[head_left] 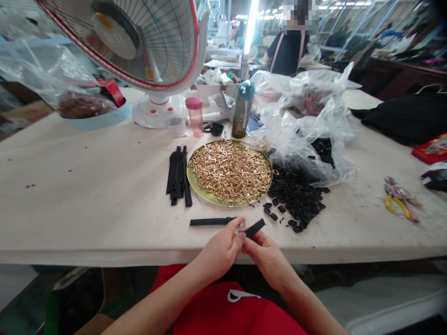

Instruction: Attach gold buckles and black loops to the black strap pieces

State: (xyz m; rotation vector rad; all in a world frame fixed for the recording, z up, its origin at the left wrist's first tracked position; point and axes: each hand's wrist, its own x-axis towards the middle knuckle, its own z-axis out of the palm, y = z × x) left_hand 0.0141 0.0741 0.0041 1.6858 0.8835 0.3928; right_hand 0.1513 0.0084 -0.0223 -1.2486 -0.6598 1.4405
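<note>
Near the table's front edge, my left hand [223,246] and my right hand [263,251] meet, both closed on a short black strap [254,228]. The strap's free end points up to the right. A small gold buckle [241,223] shows by my left fingertips; whether it is on the strap I cannot tell. Just beyond my left hand another black strap [209,222] lies flat. Behind it sits a round gold tray [195,186] heaped with gold buckles [232,170]. Left of the tray is a stack of black straps [178,174], and to its right a pile of small black loops [296,190].
A large fan [160,107] stands at the back left. A pink cup [195,116] and a dark bottle [242,111] stand behind the tray. Clear plastic bags [307,121] lie at the back right, with yellow-handled pliers [398,204] farther right. A person [288,51] is in the background.
</note>
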